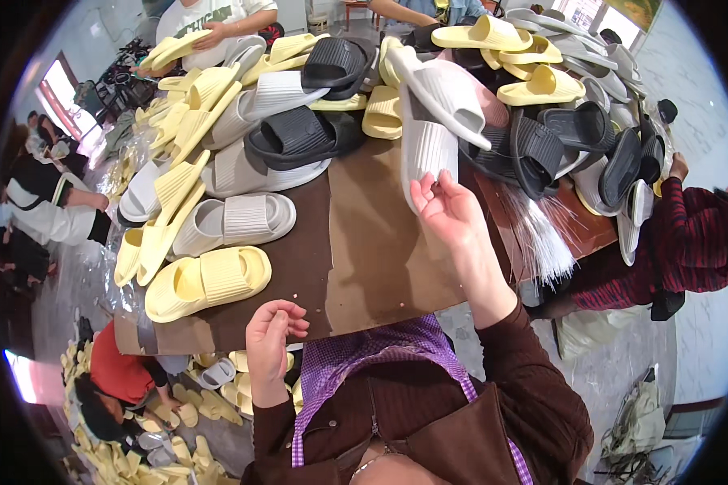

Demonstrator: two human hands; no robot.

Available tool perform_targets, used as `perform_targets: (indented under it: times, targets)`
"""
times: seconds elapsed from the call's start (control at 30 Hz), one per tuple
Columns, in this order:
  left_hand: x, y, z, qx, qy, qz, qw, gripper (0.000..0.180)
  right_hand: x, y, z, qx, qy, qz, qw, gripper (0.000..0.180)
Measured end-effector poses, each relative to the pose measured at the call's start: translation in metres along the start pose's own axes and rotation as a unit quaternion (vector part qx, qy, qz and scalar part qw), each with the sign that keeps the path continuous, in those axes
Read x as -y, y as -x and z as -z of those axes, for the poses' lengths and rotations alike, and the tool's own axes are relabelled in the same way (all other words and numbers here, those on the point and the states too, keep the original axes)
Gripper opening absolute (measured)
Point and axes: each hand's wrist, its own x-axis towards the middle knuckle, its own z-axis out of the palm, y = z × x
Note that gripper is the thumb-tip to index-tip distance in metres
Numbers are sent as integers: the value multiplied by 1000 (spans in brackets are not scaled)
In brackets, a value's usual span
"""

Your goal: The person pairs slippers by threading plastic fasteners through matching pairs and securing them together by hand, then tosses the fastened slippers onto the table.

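Observation:
My right hand (449, 208) is turned palm up over the brown tabletop (372, 210), its fingertips and thumb drawn together. A small dark spot shows between the fingers; whether it is a thing or a gap I cannot make out. Just behind those fingers lies a white ribbed slipper (430, 149), its near end partly covered by the hand. Another white slipper (449, 93) leans across it. Near the front table edge, my left hand (273, 335) has its fingers loosely curled in, with nothing visible in them. A yellow slipper pair (210, 283) is the nearest footwear to it.
Grey, black and yellow slippers heap up along the left and back. A bundle of thin white ties (542, 242) hangs over the right edge beside black slippers (534, 153). People work around the table; one in red (125, 372) bends over a slipper pile on the floor.

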Motion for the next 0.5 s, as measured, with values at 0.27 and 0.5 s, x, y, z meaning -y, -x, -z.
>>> perform_targets:
  times: [0.27, 0.5]
  targets:
    - [11, -2, -5, 21, 12, 18, 1000, 16, 29, 16, -20, 50, 182, 102, 977, 13]
    - [25, 0, -5, 40, 20, 41, 998, 15, 58, 25, -55, 38, 409, 143, 900, 15]
